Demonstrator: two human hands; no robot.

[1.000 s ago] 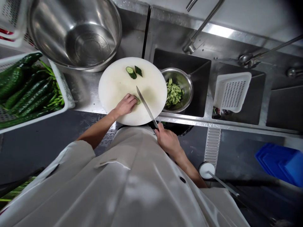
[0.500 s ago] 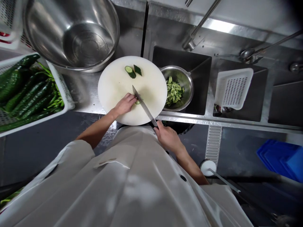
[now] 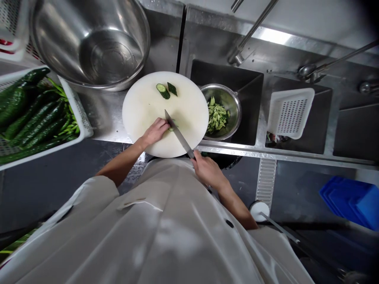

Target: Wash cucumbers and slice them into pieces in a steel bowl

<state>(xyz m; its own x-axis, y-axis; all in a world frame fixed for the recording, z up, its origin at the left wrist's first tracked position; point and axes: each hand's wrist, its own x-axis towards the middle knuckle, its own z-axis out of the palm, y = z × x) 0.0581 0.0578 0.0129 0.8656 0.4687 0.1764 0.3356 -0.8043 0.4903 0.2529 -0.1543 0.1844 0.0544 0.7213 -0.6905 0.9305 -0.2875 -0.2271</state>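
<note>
My right hand is closed round the handle of a knife, whose blade slants up and left over the round white cutting board. Beside the blade, my left hand has its fingers curled down on a cucumber piece, mostly hidden under the fingers and blade. Two more cucumber chunks with dark green skin lie near the board's far edge. Right of the board, a steel bowl in the sink holds many pale green cut slices.
A large steel basin stands at the back left. Nearer, a white basket holds whole cucumbers and green peppers. To the right are sinks, a white perforated basket and a faucet. Blue bins are on the floor.
The knife blade has shifted very slightly left, close against the left fingers. Both hands keep their grip, and the view has moved a little. The chunks and bowl stay in place.
</note>
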